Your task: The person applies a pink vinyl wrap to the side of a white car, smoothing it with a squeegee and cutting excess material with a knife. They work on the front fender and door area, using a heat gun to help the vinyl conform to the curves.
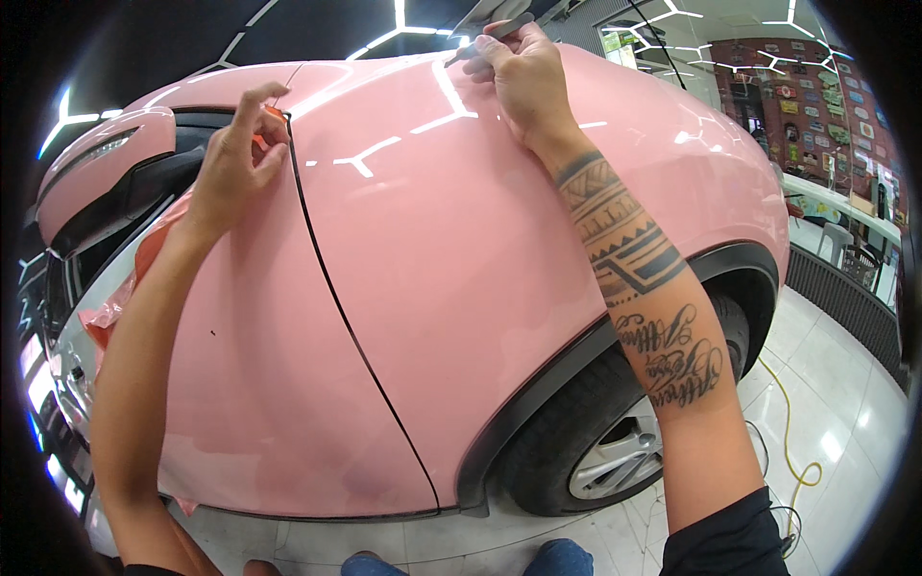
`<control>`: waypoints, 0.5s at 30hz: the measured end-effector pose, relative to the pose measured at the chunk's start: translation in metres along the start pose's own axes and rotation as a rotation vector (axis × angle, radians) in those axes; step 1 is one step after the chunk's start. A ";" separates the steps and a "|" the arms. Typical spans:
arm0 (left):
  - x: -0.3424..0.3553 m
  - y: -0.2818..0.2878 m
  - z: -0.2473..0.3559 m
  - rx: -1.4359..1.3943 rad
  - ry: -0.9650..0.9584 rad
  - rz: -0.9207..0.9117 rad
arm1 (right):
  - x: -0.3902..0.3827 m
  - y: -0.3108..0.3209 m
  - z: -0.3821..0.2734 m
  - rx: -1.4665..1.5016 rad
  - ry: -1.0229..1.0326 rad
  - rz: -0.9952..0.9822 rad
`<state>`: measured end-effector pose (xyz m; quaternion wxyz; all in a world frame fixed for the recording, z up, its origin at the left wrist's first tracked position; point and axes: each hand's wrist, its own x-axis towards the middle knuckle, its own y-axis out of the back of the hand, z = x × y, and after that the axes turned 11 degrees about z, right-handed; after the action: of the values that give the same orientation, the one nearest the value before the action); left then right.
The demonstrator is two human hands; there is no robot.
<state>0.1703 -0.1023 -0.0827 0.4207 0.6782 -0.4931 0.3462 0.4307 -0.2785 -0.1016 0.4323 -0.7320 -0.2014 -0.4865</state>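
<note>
The left hand (230, 163) pinches the edge of the pink film (274, 113) at the top of the dark seam (336, 298) between two panels of the pink car (461, 288). The right hand (523, 82), its grip closed on a small dark tool (480, 43), presses at the car's upper edge. Below sit the wheel (605, 451) and a yellow cord (792, 442) on the floor.

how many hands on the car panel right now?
2. The left hand pinches the film edge at the top of the dark panel gap. The right hand presses on the pink fender higher up, holding a small grey tool. No other hands visible.
</note>
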 end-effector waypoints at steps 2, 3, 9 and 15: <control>-0.009 -0.007 -0.004 -0.002 0.060 0.030 | -0.002 -0.001 -0.002 -0.005 -0.004 0.000; -0.012 -0.009 -0.004 0.025 0.040 0.062 | -0.002 0.000 -0.001 -0.001 -0.001 -0.006; -0.018 -0.023 -0.001 0.019 0.055 0.180 | 0.000 0.002 -0.001 0.018 0.005 -0.018; -0.018 -0.021 -0.001 -0.070 0.059 0.162 | -0.030 -0.033 -0.013 -0.023 -0.023 -0.181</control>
<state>0.1855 -0.0912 -0.1033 0.4289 0.6106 -0.5455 0.3816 0.3863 -0.2678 -0.1122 0.3759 -0.7213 -0.2658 -0.5175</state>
